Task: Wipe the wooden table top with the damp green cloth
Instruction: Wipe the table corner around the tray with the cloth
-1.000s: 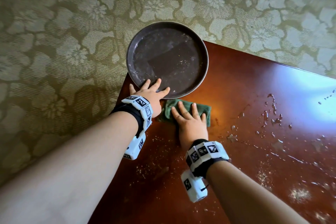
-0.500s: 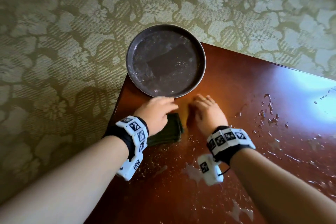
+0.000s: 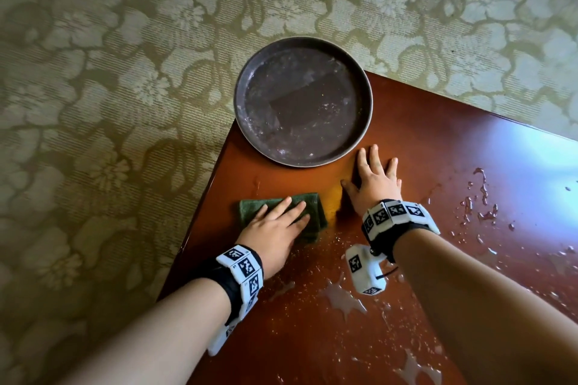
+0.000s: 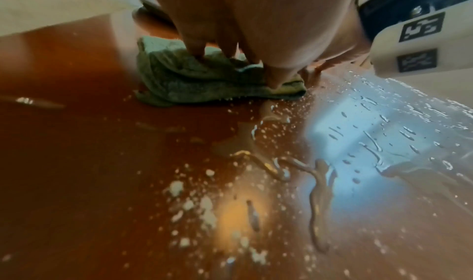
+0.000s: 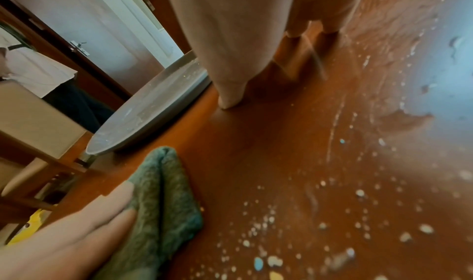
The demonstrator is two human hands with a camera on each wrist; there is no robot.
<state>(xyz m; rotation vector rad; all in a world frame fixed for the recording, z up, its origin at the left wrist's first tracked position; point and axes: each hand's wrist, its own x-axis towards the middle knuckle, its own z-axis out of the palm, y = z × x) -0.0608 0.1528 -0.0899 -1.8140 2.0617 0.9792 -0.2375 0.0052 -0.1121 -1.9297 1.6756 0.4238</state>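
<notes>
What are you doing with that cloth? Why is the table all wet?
Someone is wiping a wooden table. The left hand presses flat on a folded green cloth near the table's corner. The right hand rests flat on the bare wood beside a round brown tray. Water drops and white crumbs still cover the nearer part of the table.

I find no readable words, brands or numbers anywhere; the only signs are black-and-white square code markers on the wristband (image 3: 242, 269) at about 7 o'clock and on the wristband (image 3: 394, 216) at about 4 o'clock, their patterns carrying no legible text.
</notes>
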